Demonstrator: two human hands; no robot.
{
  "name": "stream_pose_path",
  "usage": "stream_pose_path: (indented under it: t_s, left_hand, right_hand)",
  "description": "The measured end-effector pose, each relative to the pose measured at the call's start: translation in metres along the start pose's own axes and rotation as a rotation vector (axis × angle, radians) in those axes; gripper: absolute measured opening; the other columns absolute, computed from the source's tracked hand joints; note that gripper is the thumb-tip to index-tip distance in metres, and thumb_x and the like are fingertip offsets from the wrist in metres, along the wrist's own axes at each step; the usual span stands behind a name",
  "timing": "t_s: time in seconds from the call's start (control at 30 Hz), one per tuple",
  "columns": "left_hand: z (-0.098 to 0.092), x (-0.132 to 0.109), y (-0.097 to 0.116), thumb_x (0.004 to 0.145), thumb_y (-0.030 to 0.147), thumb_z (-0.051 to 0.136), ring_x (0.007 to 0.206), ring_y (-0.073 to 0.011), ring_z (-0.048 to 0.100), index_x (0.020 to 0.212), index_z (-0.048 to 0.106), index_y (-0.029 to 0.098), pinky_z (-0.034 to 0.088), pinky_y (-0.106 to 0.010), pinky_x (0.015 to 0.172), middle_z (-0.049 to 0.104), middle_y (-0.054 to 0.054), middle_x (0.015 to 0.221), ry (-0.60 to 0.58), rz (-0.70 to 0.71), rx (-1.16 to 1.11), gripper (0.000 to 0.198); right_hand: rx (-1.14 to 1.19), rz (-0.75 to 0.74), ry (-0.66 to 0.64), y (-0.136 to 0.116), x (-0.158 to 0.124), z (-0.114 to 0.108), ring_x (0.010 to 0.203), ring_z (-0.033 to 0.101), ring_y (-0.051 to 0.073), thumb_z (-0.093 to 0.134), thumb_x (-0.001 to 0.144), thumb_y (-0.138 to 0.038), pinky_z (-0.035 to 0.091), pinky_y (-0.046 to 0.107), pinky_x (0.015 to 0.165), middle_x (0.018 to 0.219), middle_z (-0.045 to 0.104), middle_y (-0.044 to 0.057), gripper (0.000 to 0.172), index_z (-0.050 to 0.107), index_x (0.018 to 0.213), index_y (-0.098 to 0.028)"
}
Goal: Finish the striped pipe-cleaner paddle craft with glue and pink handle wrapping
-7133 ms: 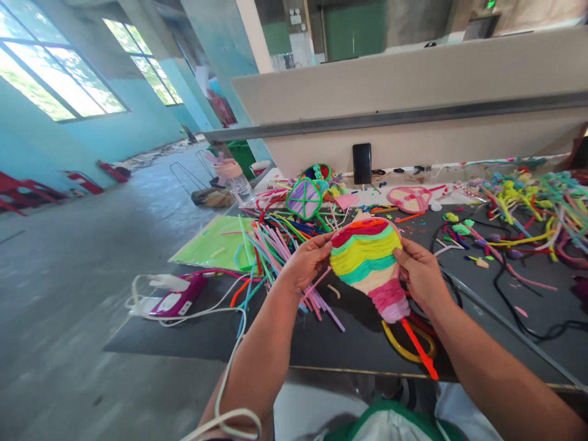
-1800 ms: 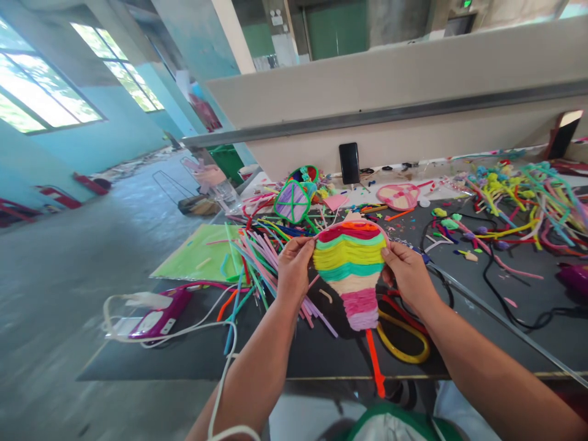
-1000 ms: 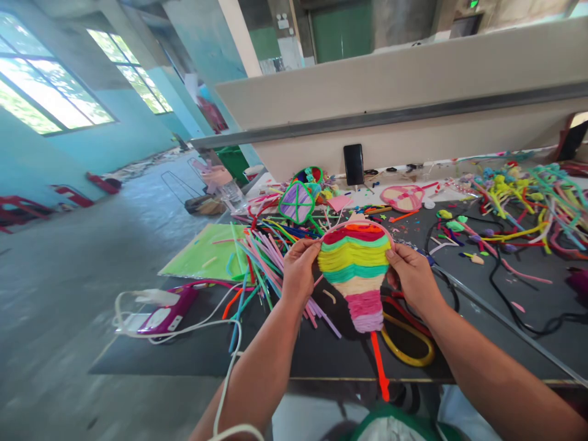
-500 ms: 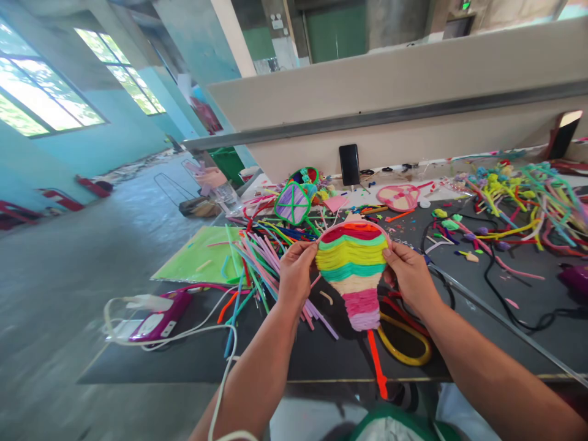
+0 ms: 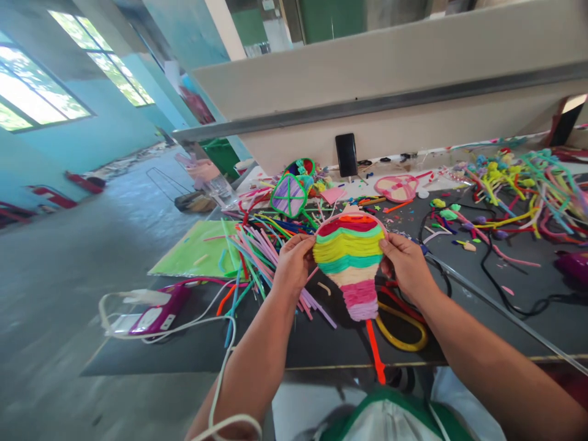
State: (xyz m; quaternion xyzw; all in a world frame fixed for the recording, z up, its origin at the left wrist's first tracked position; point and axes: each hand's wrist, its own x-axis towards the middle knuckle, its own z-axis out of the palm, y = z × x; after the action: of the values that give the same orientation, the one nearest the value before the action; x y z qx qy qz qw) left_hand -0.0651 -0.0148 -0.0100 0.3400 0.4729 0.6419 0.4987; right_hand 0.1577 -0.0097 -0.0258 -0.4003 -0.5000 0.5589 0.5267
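Note:
I hold a bulb-shaped fan woven from pipe cleaners (image 5: 351, 257) above the dark table (image 5: 294, 343). Its bands run red, green, yellow, teal, cream and pink, and an orange-red stem hangs from its narrow end. My left hand (image 5: 291, 264) pinches the fan's left edge with closed fingers. My right hand (image 5: 404, 263) grips the right edge, thumb on the front.
A heap of loose pipe cleaners (image 5: 261, 248) lies left of the fan. Under it sit yellow and red loops (image 5: 404, 327). A pink glue gun (image 5: 158, 306) with white cord lies at the left, a green sheet (image 5: 197, 251) behind. More fans (image 5: 289, 196) and a phone (image 5: 345, 154) stand at the back.
The fan has turned from tilted to upright, stem pointing down, since the oldest frame. In the last second both hands keep their hold and the view only shifts slightly.

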Motion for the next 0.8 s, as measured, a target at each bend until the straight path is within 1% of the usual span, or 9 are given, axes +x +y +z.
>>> stream_pose_path:
  t_s: [0.13, 0.23, 0.37, 0.47, 0.6, 0.8]
  left_hand:
    - [-0.001, 0.001, -0.001, 0.066, 0.032, 0.076, 0.046, -0.0092, 0.055, 0.075, 0.063, 0.015, 0.048, -0.022, 0.045, 0.061, 0.001, 0.059, -0.056, -0.052, 0.062, 0.023]
    - [-0.002, 0.001, -0.002, 0.067, 0.037, 0.075, 0.048, -0.0108, 0.058, 0.080, 0.065, 0.015, 0.049, -0.022, 0.046, 0.065, -0.001, 0.064, -0.109, -0.106, 0.128, 0.027]
    - [-0.004, 0.003, -0.006, 0.069, 0.043, 0.074, 0.053, -0.0141, 0.063, 0.088, 0.068, 0.015, 0.052, -0.024, 0.049, 0.069, -0.005, 0.072, -0.197, -0.164, 0.157, 0.034]
    - [-0.005, 0.004, -0.009, 0.072, 0.045, 0.071, 0.057, -0.0158, 0.065, 0.094, 0.069, 0.015, 0.053, -0.026, 0.052, 0.071, -0.007, 0.077, -0.231, -0.152, 0.161, 0.037]
    - [-0.003, 0.002, -0.009, 0.075, 0.045, 0.068, 0.060, -0.0177, 0.067, 0.100, 0.068, 0.015, 0.052, -0.026, 0.051, 0.071, -0.007, 0.076, -0.252, -0.134, 0.145, 0.039]
    - [0.005, -0.003, -0.005, 0.074, 0.038, 0.071, 0.071, -0.0198, 0.070, 0.100, 0.068, 0.015, 0.056, -0.030, 0.062, 0.072, -0.007, 0.081, -0.249, -0.111, 0.025, 0.035]
  right_hand:
    - [-0.012, 0.020, 0.004, 0.001, 0.004, -0.001, 0.033, 0.042, 0.008, 0.060, 0.079, -0.039, 0.031, 0.017, 0.031, 0.044, 0.050, -0.006, 0.020, 0.059, 0.080, -0.019]
    - [-0.035, 0.022, 0.018, 0.001, 0.006, -0.002, 0.033, 0.042, 0.008, 0.059, 0.078, -0.039, 0.031, 0.017, 0.031, 0.043, 0.049, -0.006, 0.020, 0.059, 0.080, -0.019]
    - [-0.050, 0.014, 0.030, 0.002, 0.008, -0.003, 0.033, 0.042, 0.008, 0.058, 0.078, -0.038, 0.032, 0.017, 0.031, 0.042, 0.048, -0.007, 0.019, 0.059, 0.079, -0.019]
    - [-0.056, 0.008, 0.030, 0.004, 0.010, -0.004, 0.034, 0.044, 0.008, 0.058, 0.078, -0.038, 0.032, 0.017, 0.031, 0.043, 0.049, -0.007, 0.019, 0.060, 0.079, -0.019]
    - [-0.059, 0.011, 0.039, 0.008, 0.012, -0.005, 0.034, 0.043, 0.008, 0.058, 0.078, -0.040, 0.033, 0.017, 0.031, 0.044, 0.050, -0.007, 0.022, 0.060, 0.082, -0.019]
    - [0.009, 0.012, 0.008, 0.010, 0.013, -0.005, 0.033, 0.042, 0.008, 0.060, 0.078, -0.042, 0.031, 0.018, 0.029, 0.044, 0.050, -0.007, 0.024, 0.061, 0.084, -0.019]
